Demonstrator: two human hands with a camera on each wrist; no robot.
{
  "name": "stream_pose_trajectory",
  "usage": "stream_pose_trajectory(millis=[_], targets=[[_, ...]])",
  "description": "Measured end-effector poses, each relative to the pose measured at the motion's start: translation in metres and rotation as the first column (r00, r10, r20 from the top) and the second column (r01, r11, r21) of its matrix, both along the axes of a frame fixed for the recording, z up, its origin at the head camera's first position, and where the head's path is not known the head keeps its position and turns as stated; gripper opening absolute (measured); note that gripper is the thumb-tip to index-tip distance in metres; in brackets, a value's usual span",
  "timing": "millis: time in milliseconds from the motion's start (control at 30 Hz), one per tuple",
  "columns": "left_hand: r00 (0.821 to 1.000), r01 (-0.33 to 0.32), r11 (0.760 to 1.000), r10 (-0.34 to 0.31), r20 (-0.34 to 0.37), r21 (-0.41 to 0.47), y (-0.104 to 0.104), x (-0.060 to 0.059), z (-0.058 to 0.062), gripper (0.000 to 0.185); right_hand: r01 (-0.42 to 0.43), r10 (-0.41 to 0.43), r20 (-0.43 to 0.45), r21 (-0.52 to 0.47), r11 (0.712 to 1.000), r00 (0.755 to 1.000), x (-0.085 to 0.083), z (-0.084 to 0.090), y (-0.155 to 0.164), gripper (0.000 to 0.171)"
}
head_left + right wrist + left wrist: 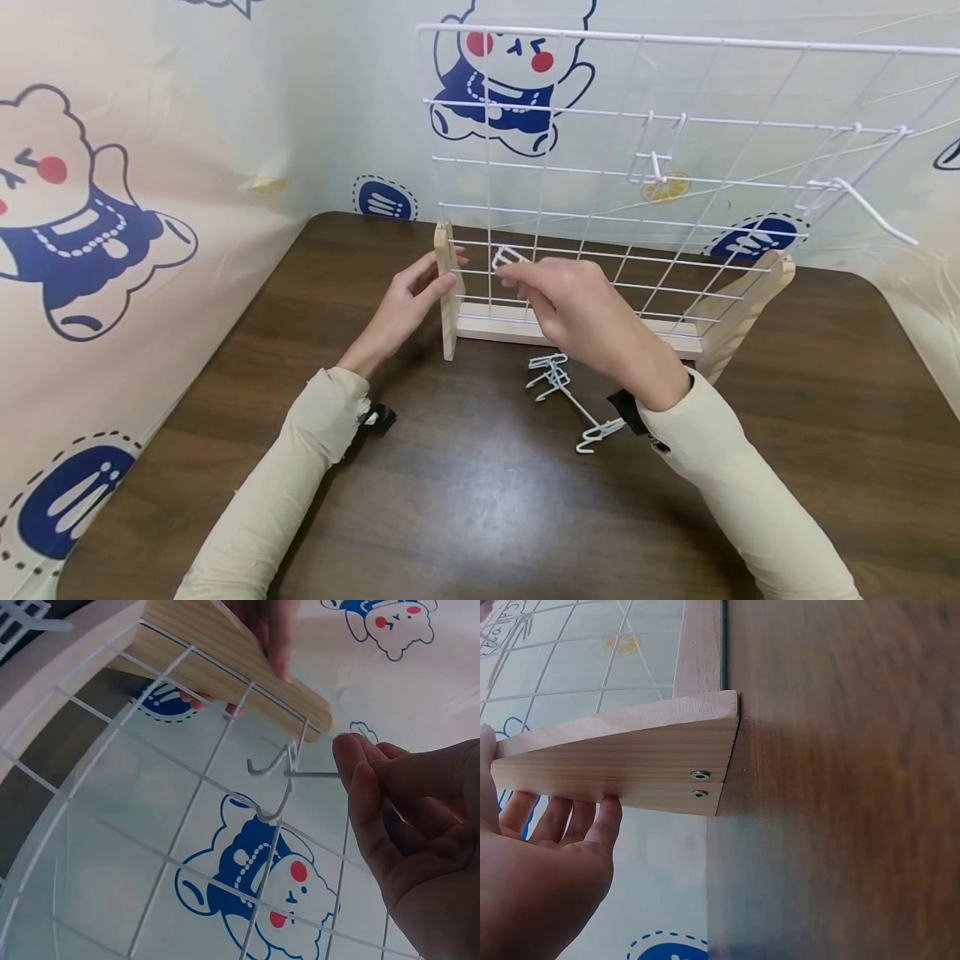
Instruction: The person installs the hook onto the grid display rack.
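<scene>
White wire hook [281, 776] sits pinched in the right hand [573, 304], pressed against the white wire grid panel [675, 167] low near its left edge. Left hand [405, 304] grips the pale wooden side foot [447, 292], fingers curled around it, on the dark wooden table [465, 492].

Dark wood-grain table [465, 517] with rounded corners, filling the view from 9 to 3 o'clock. Cream backdrop [150, 125] draped behind and along the left, printed with blue-aproned cartoon bears [75, 217] and blue oval badges [385, 198]. Soft, even light; faint sheen on the tabletop.
</scene>
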State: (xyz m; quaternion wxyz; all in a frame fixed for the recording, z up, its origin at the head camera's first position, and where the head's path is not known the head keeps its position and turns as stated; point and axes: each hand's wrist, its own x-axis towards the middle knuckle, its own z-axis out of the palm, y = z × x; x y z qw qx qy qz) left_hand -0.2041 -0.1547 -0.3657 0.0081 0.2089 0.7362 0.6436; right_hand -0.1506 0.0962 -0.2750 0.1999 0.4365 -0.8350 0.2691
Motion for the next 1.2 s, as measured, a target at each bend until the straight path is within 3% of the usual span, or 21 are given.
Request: stream_pose_trajectory(millis=[133, 267, 367, 533, 700, 867, 967, 1200], targets=[[1.0, 0.004, 1.0, -0.004, 0.001, -0.01, 0.001, 0.0, 0.001, 0.041, -0.033, 0.033, 0.012, -0.024, 0.999, 0.999, 0.009, -0.012, 0.004, 0.025], [1.0, -0.005, 1.0, 0.005, 0.008, -0.02, 0.001, 0.004, 0.006, 0.041, -0.077, 0.074, 0.151, 0.013, 0.997, 0.986, 0.014, -0.031, 0.002, 0.026], [1.0, -0.01, 1.0, 0.01, 0.003, -0.016, 0.001, 0.004, 0.006, 0.041, -0.103, 0.084, 0.315, 0.042, 0.994, 0.945, 0.011, -0.047, -0.001, 0.024], [1.0, -0.007, 1.0, 0.007, 0.006, -0.009, 0.002, 0.002, 0.002, 0.04, -0.136, 0.101, 0.5, 0.034, 0.99, 0.86, 0.005, -0.068, -0.004, 0.023], [1.0, 0.001, 1.0, 0.0, 0.016, -0.021, 0.004, 0.001, 0.001, 0.04, -0.145, 0.091, 0.598, 0.042, 0.989, 0.797, 0.004, -0.079, -0.003, 0.024], [1.0, 0.001, 1.0, -0.001, 0.011, -0.017, 0.004, 0.001, 0.002, 0.04, -0.156, 0.084, 0.642, 0.057, 0.986, 0.762, 0.002, -0.085, -0.002, 0.024], [1.0, -0.005, 1.0, 0.005, 0.011, -0.015, 0.003, 0.002, 0.003, 0.041, -0.16, 0.072, 0.651, 0.077, 0.984, 0.755, 0.001, -0.088, -0.004, 0.027], [1.0, -0.01, 1.0, 0.01, 0.005, 0.002, 0.002, 0.003, 0.003, 0.041, -0.167, 0.038, 0.603, 0.159, 0.973, 0.797, 0.001, -0.09, -0.008, 0.018]])
